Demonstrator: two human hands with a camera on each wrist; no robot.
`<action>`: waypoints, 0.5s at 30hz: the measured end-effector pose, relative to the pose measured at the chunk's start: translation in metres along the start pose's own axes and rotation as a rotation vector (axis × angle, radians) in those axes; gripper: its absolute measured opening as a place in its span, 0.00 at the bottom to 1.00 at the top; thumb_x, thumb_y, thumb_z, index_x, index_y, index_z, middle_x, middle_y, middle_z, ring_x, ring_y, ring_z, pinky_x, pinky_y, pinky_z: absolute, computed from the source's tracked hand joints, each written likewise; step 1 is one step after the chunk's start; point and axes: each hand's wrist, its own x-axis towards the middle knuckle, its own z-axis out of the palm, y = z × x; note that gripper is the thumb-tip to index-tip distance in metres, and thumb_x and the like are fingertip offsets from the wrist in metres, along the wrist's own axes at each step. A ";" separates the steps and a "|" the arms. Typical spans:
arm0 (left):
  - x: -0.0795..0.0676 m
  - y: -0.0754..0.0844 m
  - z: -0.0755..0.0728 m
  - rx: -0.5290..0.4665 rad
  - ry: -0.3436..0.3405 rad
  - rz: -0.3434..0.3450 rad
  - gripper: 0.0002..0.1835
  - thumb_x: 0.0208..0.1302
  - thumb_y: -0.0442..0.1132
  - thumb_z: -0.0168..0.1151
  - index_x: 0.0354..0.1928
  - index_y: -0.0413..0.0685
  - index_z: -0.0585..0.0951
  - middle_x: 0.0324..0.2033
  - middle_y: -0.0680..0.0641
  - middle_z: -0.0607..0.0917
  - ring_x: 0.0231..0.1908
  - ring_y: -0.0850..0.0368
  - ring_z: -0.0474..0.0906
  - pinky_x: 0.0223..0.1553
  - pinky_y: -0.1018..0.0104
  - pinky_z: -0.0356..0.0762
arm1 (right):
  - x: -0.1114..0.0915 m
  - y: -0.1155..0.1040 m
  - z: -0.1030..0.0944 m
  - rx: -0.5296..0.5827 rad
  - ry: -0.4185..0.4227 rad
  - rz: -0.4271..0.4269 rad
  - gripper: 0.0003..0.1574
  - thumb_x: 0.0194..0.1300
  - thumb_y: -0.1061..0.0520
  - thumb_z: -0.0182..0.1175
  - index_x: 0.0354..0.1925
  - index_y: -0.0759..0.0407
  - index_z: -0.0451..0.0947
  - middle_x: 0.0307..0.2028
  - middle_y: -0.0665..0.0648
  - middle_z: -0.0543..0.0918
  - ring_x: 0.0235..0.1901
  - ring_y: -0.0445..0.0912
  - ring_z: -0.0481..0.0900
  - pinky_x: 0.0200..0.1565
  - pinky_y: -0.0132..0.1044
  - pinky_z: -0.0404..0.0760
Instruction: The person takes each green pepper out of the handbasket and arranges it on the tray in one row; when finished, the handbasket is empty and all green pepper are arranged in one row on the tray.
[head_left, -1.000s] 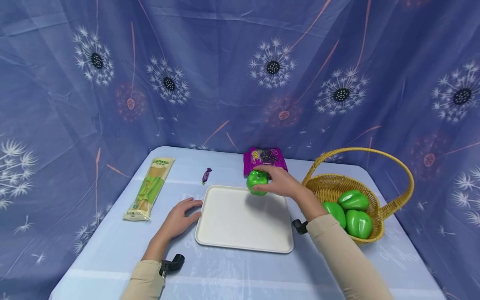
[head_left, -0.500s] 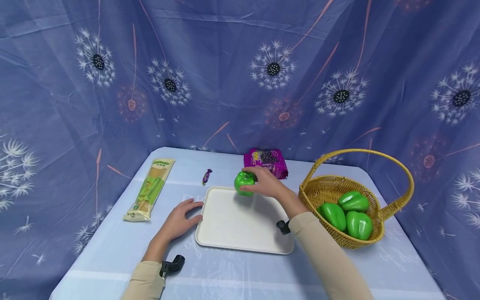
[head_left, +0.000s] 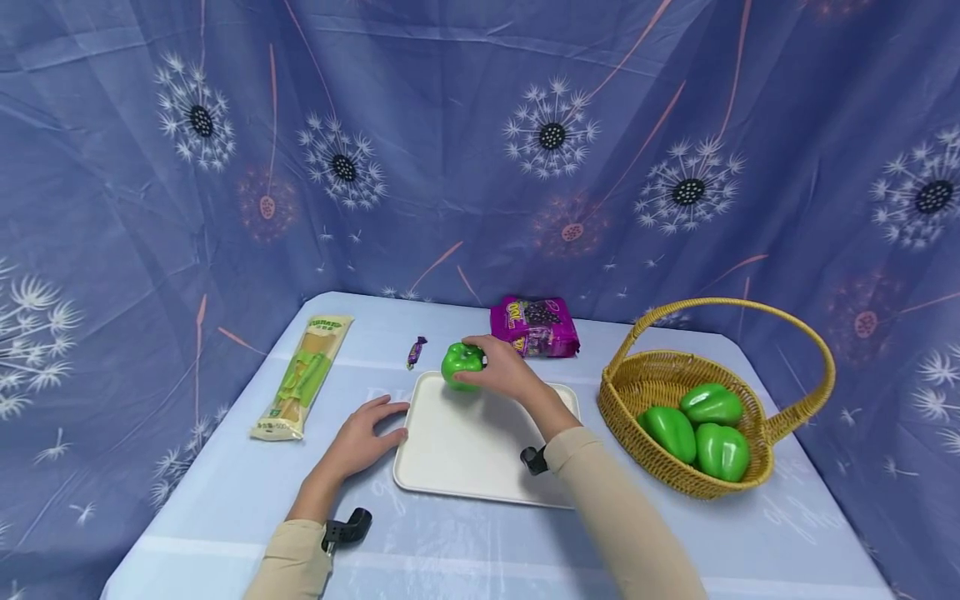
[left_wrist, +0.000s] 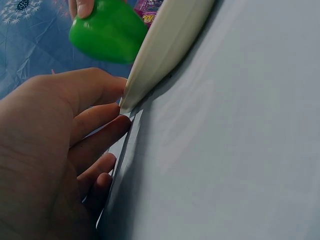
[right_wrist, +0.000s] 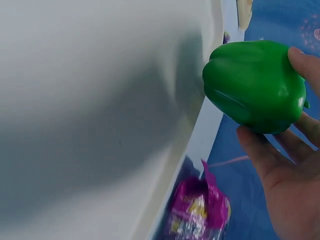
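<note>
My right hand [head_left: 497,365] grips a shiny green bell pepper [head_left: 461,365] between thumb and fingers, over the far left corner of a white rectangular tray [head_left: 480,454]. In the right wrist view the pepper [right_wrist: 255,85] hangs above the tray's rim, its shadow falling on the tray floor. At the tray's left edge rests my left hand [head_left: 365,437], fingers relaxed. The left wrist view shows this hand's [left_wrist: 65,120] fingertips right at the tray rim [left_wrist: 165,45].
To the right stands a wicker basket [head_left: 622,408] with a tall handle, holding several green peppers [head_left: 722,452]. Behind the tray lie a purple snack bag [head_left: 536,325] and a small purple wrapped candy [head_left: 416,352]. A long yellow-green food packet [head_left: 303,375] lies at the left.
My right hand has carried the green bell pepper leftward along the tray's far edge, from the right part to the far left corner. The left hand has stayed at the tray's left edge.
</note>
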 end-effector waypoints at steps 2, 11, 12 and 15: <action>0.000 0.000 0.000 0.007 -0.001 0.000 0.24 0.60 0.49 0.67 0.59 0.55 0.80 0.65 0.38 0.68 0.66 0.37 0.60 0.63 0.37 0.57 | 0.003 -0.003 0.005 0.016 -0.010 -0.002 0.43 0.52 0.40 0.72 0.63 0.54 0.72 0.55 0.53 0.77 0.51 0.44 0.75 0.52 0.39 0.76; 0.001 0.002 0.000 0.002 -0.004 0.003 0.24 0.60 0.49 0.67 0.59 0.56 0.80 0.65 0.38 0.69 0.66 0.38 0.61 0.63 0.37 0.57 | 0.012 -0.014 0.024 -0.012 -0.059 0.026 0.44 0.54 0.40 0.71 0.65 0.53 0.70 0.58 0.55 0.75 0.55 0.47 0.72 0.57 0.41 0.72; 0.001 0.003 0.000 0.007 -0.004 0.006 0.24 0.60 0.49 0.67 0.59 0.56 0.80 0.65 0.38 0.69 0.66 0.38 0.61 0.62 0.37 0.57 | 0.013 -0.015 0.026 -0.016 -0.060 0.032 0.44 0.55 0.40 0.70 0.65 0.53 0.69 0.58 0.55 0.74 0.55 0.47 0.72 0.57 0.41 0.72; 0.000 0.002 0.000 0.011 0.000 0.000 0.24 0.60 0.50 0.67 0.59 0.56 0.80 0.65 0.38 0.69 0.66 0.37 0.61 0.62 0.37 0.57 | 0.015 -0.018 0.032 -0.017 -0.057 0.045 0.44 0.56 0.39 0.69 0.66 0.52 0.68 0.58 0.55 0.74 0.55 0.47 0.72 0.57 0.42 0.72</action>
